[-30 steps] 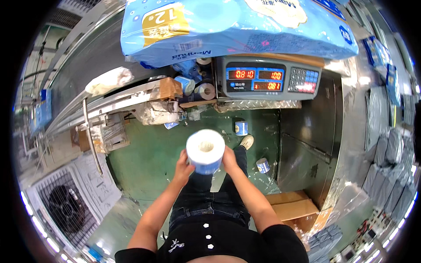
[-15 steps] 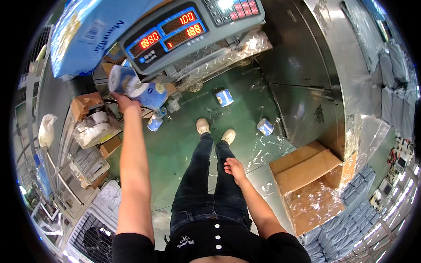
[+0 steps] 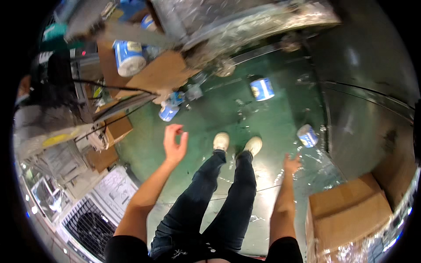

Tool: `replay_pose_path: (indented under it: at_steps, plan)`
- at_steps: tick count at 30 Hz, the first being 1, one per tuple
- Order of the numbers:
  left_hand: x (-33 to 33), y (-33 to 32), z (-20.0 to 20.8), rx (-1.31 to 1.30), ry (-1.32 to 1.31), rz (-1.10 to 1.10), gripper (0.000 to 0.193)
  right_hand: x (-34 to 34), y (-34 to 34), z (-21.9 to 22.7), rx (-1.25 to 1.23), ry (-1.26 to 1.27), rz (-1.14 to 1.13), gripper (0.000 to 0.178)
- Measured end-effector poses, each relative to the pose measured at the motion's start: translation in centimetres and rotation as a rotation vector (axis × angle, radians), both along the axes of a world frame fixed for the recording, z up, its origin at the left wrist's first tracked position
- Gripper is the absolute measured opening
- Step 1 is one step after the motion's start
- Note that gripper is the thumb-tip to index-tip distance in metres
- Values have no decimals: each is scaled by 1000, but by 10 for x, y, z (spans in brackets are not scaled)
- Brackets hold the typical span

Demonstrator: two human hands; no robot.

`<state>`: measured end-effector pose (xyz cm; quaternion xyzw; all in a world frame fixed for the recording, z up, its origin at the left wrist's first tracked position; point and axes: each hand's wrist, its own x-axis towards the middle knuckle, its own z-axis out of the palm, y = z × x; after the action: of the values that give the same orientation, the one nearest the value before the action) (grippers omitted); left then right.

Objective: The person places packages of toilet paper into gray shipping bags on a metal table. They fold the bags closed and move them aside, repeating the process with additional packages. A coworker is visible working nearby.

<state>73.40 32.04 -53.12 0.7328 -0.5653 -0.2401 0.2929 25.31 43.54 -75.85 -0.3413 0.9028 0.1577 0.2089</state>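
Observation:
My left hand hangs over the floor with nothing in it, its thumb and fingers apart. Nearest to it is a small blue-and-white wrapped roll on the green floor. My right hand, also holding nothing, has its fingers spread, slightly blurred. Just beyond that hand, another blue-and-white roll lies tilted on the floor. A third roll rests farther off, ahead of my shoes. At the upper left, a bigger-looking roll with a white end sits by the cardboard flaps under the bench.
A metal bench edge wrapped in clear film crosses the top. Dark cables hang at the left. An open cardboard box stands at the lower right, near a metal cabinet. A white fan-like unit stands lower left.
My left hand has left the blue-and-white rolls at the upper left and come back empty. My right hand has reached outward, fingers spreading. The view has shifted, and the scale display is out of sight.

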Motion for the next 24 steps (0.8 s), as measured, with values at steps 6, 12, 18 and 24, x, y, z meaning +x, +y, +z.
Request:
replay_pose_path:
  at_steps: [6, 12, 18, 24]
  plan:
    - [132, 108, -283, 391, -277, 581, 62, -90, -35, -115, 87, 292, -142, 100]
    - [249, 104, -411, 330, -445, 811, 91, -127, -85, -211, -256, 322, -223, 105]
    - [247, 87, -462, 187, -20, 1040, 116, -163, -119, -184, -40, 455, 297, 99]
    - [177, 180, -415, 136, 1109, 834, 76, -70, -160, -110, -332, -590, 81, 46]
